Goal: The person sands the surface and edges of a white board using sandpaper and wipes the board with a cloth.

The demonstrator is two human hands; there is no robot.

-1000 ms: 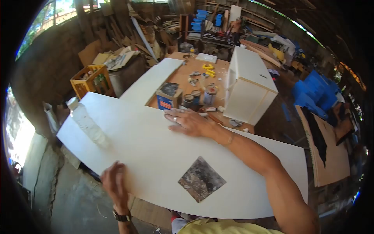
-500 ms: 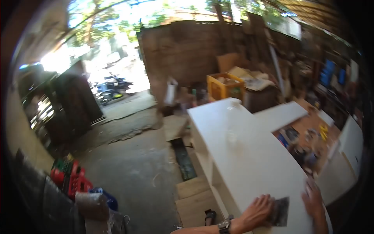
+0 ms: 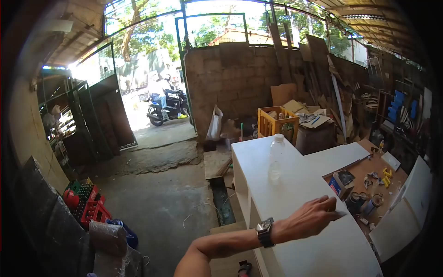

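My left hand [image 3: 308, 218], with a watch [image 3: 265, 232] on its wrist, reaches across the white panel top [image 3: 295, 198] of a cabinet-like piece. Its fingers are closed around what looks like a piece of sandpaper [image 3: 340, 215]; only a small pale edge shows past the fingertips. A clear plastic bottle [image 3: 276, 159] with a white cap stands upright on the same top, beyond the hand. My right hand is out of view.
Right of the panel, a brown board [image 3: 394, 177] carries cans [image 3: 373, 203], a small box [image 3: 340, 183] and yellow pieces [image 3: 386, 177]. A yellow crate [image 3: 278, 122] stands behind. Red bottle crates [image 3: 96, 207] sit at left. Outside the gate, people ride a motorcycle [image 3: 159, 113].
My left hand has lifted the dark sheet and moved forward over the panel. My right hand, earlier at the panel's right edge, has left the view. The camera view has tilted upward.
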